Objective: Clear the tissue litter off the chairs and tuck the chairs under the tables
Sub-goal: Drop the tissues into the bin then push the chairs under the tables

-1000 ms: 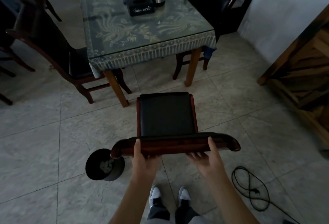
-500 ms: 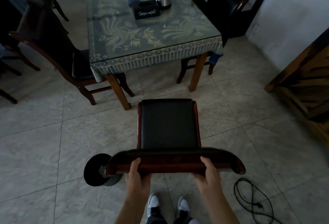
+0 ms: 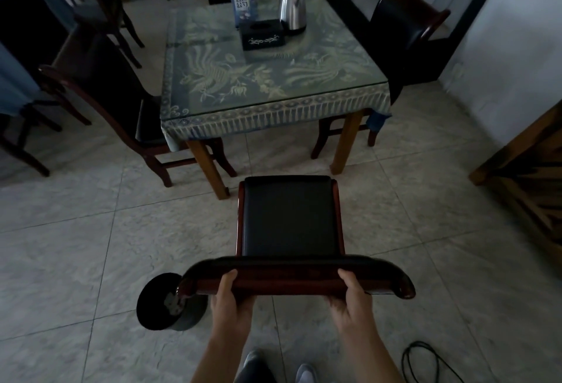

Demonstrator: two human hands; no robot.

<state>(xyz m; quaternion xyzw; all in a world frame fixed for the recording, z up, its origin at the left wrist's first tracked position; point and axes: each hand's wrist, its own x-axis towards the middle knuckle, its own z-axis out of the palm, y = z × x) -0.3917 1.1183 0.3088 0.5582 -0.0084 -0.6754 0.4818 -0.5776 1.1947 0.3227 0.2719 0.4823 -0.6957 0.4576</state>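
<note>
In the head view, a person is standing behind a dark wooden chair (image 3: 290, 218) with a black seat pad, and both hands are gripping its curved top rail. The left hand (image 3: 232, 299) is curling around the rail near its left end, thumb lying on top and fingers wrapping underneath, while the right hand (image 3: 352, 299) is holding the rail the same way toward its right end. The chair is standing on the tiled floor (image 3: 76, 255) facing the surface (image 3: 273, 78), its seat front sitting near the 2 front legs but not yet under the patterned cloth. A black bin (image 3: 165, 306) is sitting on the floor just beside the left end of the rail, with pale crumpled tissue (image 3: 172, 302) showing inside it. On the surface, a black tissue box (image 3: 262, 34), a steel kettle (image 3: 292, 7) and a small upright card (image 3: 242, 5) are grouped at the far side. A 2nd chair (image 3: 103, 93) is standing at the left side of the surface with its seat partly under the cloth, and a 3rd chair (image 3: 404, 27) is standing at the right side. A black cable (image 3: 425, 364) is lying looped on the floor by the right forearm, and the person's shoes (image 3: 305, 373) are showing at the bottom edge.
</note>
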